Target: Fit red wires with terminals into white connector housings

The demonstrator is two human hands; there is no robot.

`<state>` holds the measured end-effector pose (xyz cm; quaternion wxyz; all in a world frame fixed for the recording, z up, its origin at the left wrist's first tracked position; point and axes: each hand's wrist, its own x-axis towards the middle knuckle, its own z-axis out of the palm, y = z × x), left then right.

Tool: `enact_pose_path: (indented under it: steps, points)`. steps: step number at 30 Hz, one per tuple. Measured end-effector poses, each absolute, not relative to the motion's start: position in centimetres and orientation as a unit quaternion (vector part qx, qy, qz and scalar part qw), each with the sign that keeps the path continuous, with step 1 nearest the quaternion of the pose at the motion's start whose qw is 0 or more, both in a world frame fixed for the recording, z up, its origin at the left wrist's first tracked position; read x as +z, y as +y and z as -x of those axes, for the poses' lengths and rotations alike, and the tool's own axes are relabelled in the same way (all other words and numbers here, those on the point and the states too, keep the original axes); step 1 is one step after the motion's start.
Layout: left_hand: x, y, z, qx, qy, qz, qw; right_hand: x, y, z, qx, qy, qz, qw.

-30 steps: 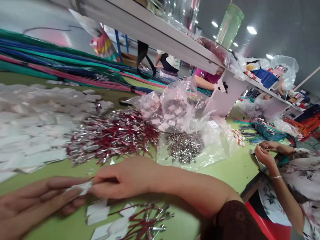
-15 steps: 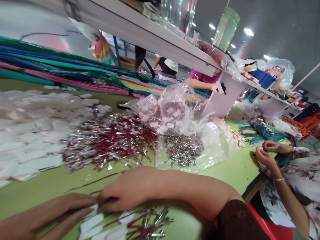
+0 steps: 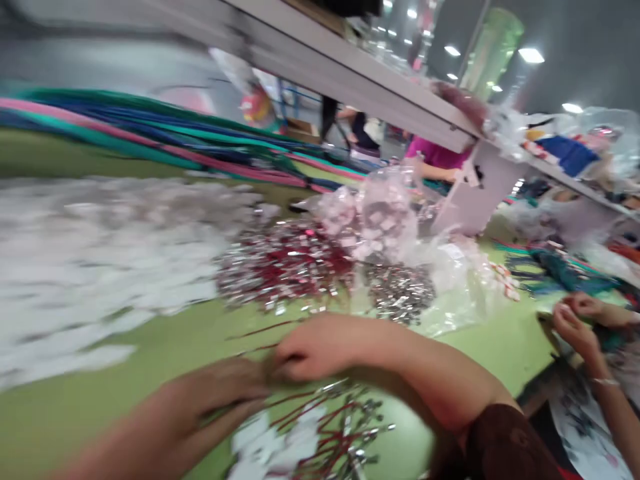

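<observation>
My left hand [image 3: 215,403] reaches in from the lower left, its thumb and fingers pinched together. Its fingertips meet those of my right hand [image 3: 315,350], which is closed with the fingers curled in. Whatever lies between the two hands is hidden and blurred. Two thin red cords [image 3: 265,329] extend leftward just behind my right hand; I cannot tell whether it grips one. Right below the hands lie red cords with silver metal ends [image 3: 345,427], with flat white tags [image 3: 273,443] at their left ends.
White tags [image 3: 125,260] cover the left of the green table. Beyond my hands are a heap of red metal-tipped cords [image 3: 290,263], small silver parts [image 3: 400,293] and a clear bag [image 3: 385,220] of white pieces. A co-worker's hands [image 3: 577,323] work at right; a shelf [image 3: 380,87] overhangs.
The whole view has swung left, so everything appears further right and is more blurred. My hands are still together over the same spot, with the cords and tags below them.
</observation>
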<state>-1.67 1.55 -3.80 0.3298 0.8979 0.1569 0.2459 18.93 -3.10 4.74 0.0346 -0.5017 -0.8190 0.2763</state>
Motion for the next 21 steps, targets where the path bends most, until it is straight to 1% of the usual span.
enact_pose_path:
  steps: [1,3,5,7,8,10,11,12,14,17,19,21]
  points:
    - [-2.4,0.8,1.7,0.205,0.145,-0.912,0.325,4.5,-3.2,-18.9,0.266,-0.818,0.509,0.036]
    - [-0.1,-0.1,1.6,0.153,0.152,-0.928,0.304,3.8,-3.3,-19.0,0.217,-0.794,0.563,0.072]
    - [1.2,0.7,2.0,0.139,0.187,-0.932,0.278,2.7,-2.8,-19.5,0.190,-0.786,0.578,0.113]
    - [1.8,2.6,3.2,0.187,0.318,-0.898,0.239,1.4,-2.0,-19.9,0.175,-0.774,0.590,0.149]
    - [2.1,3.7,4.1,0.234,0.397,-0.861,0.217,0.8,-1.7,-19.9,0.167,-0.758,0.607,0.171]
    - [2.6,5.5,5.6,0.309,0.519,-0.775,0.187,0.0,-1.7,-19.6,0.158,-0.762,0.600,0.185]
    - [2.8,6.1,6.2,0.317,0.553,-0.748,0.184,-0.2,-1.9,-19.2,0.151,-0.769,0.595,0.176]
    - [3.1,6.6,6.7,0.298,0.573,-0.741,0.184,-0.4,-2.2,-18.7,0.144,-0.779,0.590,0.155]
    - [3.3,6.9,7.2,0.220,0.577,-0.765,0.184,-0.7,-2.7,-17.6,0.119,-0.790,0.595,0.094]
    - [3.3,6.5,7.3,0.105,0.532,-0.824,0.164,-1.1,-3.1,-16.3,0.070,-0.787,0.613,0.016]
    - [2.9,6.1,7.3,0.062,0.497,-0.853,0.149,-1.1,-3.2,-16.1,0.050,-0.785,0.617,-0.009]
    - [2.4,5.9,7.2,0.025,0.473,-0.871,0.131,-1.0,-3.1,-16.2,0.050,-0.782,0.621,-0.008]
